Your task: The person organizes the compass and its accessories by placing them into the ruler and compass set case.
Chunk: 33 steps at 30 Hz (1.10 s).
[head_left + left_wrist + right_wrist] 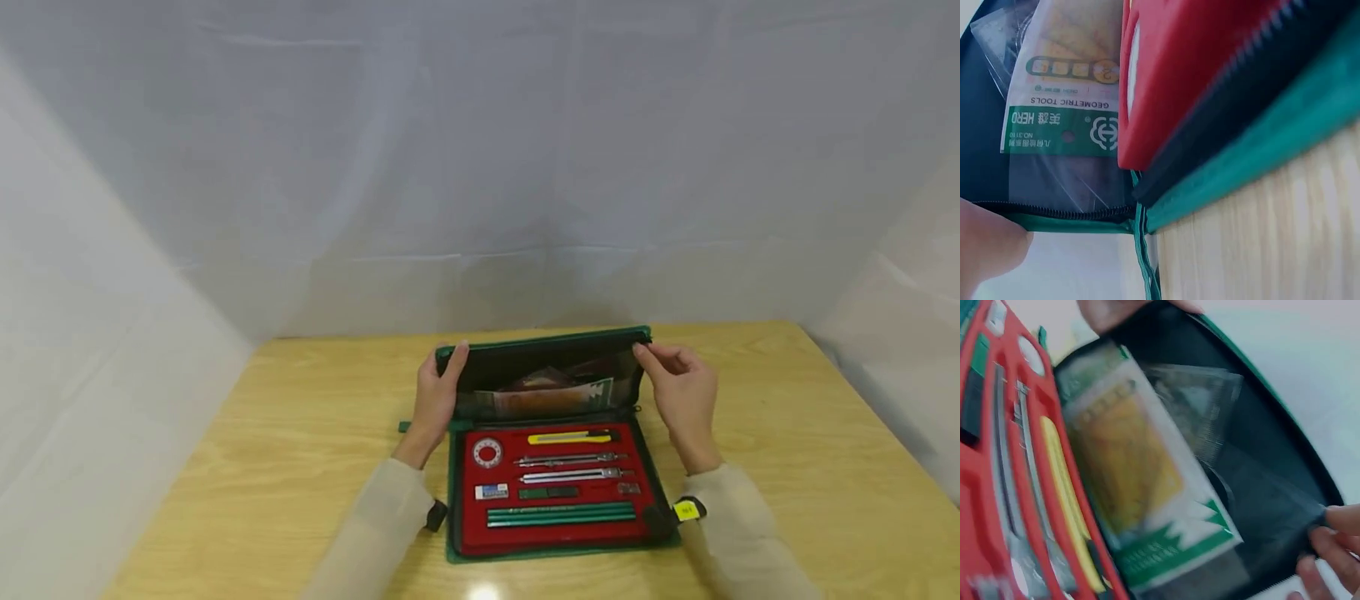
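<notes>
A green zip-up case of drawing tools lies on the table with its dark-lined lid raised. My left hand grips the lid's left edge, thumb on the inner face. At the opposite upper corner, my right hand pinches the edge between thumb and fingers. Inside the lid, a clear pocket holds a printed "Geometric Tools" packet and a clear plastic sleeve. The red tray carries a yellow cutter, two metal compasses, an eraser, green pencils and a round white dial.
The wooden table extends to both sides of the case. White sheeting hangs behind the table and along its sides. A green strap sticks out at the case's left hinge.
</notes>
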{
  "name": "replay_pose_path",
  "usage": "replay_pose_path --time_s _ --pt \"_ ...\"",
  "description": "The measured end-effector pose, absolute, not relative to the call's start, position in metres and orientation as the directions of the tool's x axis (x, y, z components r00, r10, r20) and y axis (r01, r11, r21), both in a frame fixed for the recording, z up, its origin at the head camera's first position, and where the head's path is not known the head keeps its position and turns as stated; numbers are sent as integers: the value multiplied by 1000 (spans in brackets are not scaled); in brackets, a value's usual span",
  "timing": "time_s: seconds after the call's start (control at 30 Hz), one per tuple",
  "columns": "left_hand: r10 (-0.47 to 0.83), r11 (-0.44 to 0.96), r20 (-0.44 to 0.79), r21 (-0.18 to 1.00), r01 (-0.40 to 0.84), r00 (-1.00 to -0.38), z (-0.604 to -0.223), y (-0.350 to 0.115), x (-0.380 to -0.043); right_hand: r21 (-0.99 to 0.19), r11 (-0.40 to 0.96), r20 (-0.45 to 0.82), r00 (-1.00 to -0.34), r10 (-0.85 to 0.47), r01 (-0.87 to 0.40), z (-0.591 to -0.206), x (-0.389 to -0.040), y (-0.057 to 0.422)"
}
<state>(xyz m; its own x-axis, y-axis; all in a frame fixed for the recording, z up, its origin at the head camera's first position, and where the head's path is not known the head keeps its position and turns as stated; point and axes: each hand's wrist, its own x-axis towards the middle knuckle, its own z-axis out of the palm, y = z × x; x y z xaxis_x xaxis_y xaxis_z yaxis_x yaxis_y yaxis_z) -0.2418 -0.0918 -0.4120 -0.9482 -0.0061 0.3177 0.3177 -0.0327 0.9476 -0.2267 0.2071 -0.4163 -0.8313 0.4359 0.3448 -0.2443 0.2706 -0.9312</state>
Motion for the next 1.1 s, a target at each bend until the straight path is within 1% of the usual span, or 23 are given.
replay_pose_path --time_s 0.1,0.17,0.27,0.33,0.5,0.6,0.73,0.83,0.93,1.1 --pt "-15 -25 301 953 301 -954 -422 -96 -246 -862 430 424 -846 323 -268 -415 -224 218" --pt "-16 -16 302 953 302 -953 -426 -97 -247 -827 474 467 -839 279 -303 -416 -223 226" --pt "-18 -28 337 941 337 -941 -427 -99 -247 -808 470 505 -830 238 -356 -416 -225 234" --pt "-17 -51 370 927 371 -929 -427 -100 -248 -795 462 520 -835 182 -394 -415 -228 238" --pt "5 -42 420 907 420 -907 -424 -104 -247 -758 471 492 -870 -41 -451 -407 -229 239" --pt "39 5 410 912 411 -911 -419 -107 -244 -757 470 475 -876 -82 -454 -409 -229 241" --pt "151 137 378 907 398 -913 -401 -112 -229 -747 490 467 -879 -96 -450 -414 -228 251" --pt "258 229 359 879 418 -897 -386 -116 -216 -721 529 459 -880 -120 -448 -413 -222 257" --pt "344 262 332 864 429 -879 -381 -120 -207 -722 517 449 -880 -158 -461 -414 -216 260" --pt "449 266 296 857 443 -843 -382 -126 -198 -727 487 430 -874 -228 -485 -417 -204 266"
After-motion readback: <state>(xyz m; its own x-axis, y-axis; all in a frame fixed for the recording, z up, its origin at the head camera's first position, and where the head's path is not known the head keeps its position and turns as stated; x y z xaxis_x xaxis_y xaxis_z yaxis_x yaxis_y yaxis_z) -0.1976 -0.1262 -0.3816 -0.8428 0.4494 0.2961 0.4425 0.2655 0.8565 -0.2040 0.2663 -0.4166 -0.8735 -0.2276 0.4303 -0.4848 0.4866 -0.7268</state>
